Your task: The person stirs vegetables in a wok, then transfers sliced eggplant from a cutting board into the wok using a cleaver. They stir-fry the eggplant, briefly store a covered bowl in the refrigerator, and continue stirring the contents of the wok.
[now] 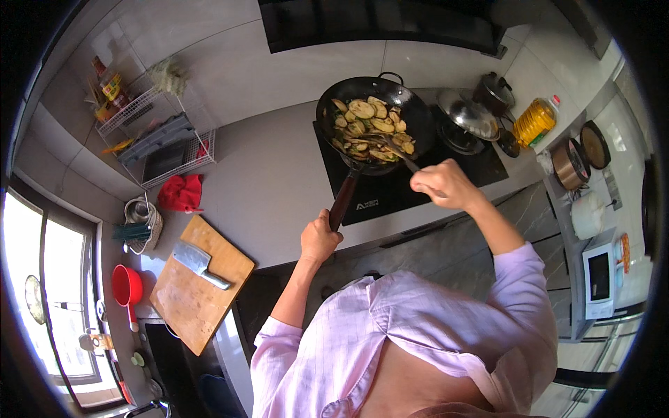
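A black wok (418, 117) sits on the black glass cooktop (397, 193). Browned vegetable slices (361, 109), with bits of green among them, cover much of its inside. My left hand (320, 237) grips the wok's dark wooden handle (345, 198) near its end. In my right hand (447, 184) is the handle of a spatula (400, 149); its blade lies among the slices and is partly hidden by them.
A lidded pan (468, 116), a dark pot (493, 94) and an oil bottle (535, 121) stand right of the wok. On the left, a cleaver (193, 256) lies on a wooden cutting board (204, 308). A wire rack (209, 141) and red cloth (180, 192) are beyond it.
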The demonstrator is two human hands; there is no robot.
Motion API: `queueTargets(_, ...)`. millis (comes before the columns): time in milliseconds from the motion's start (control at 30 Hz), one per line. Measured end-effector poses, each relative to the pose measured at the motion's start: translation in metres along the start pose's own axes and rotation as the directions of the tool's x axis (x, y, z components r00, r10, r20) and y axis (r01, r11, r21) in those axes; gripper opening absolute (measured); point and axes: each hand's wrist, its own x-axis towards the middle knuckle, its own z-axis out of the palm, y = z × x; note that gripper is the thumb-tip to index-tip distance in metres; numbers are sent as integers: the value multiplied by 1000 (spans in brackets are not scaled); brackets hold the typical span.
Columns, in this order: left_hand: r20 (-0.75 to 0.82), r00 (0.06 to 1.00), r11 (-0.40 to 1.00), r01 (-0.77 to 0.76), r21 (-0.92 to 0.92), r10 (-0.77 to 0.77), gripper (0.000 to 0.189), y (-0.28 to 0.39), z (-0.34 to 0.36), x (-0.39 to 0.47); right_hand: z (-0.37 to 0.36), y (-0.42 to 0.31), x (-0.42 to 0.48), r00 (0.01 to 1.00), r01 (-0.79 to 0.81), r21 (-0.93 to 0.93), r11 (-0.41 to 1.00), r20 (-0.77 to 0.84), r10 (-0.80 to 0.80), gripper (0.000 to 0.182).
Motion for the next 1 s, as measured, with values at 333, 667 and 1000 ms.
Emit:
queueTargets(333,-12,1000,1000,-14,19,14,38,1,0,0,17,33,25,966,-195,273,942,-113,233,12)
queueTargets(667,7,999,999,-47,27,47,37,4,0,2,58,39,19,896,-211,674,708,-156,415,13)
queueTargets(1000,8,999,999,-35,40,35,35,2,1,0,-4,10,7,589,-322,887,332,-87,803,25)
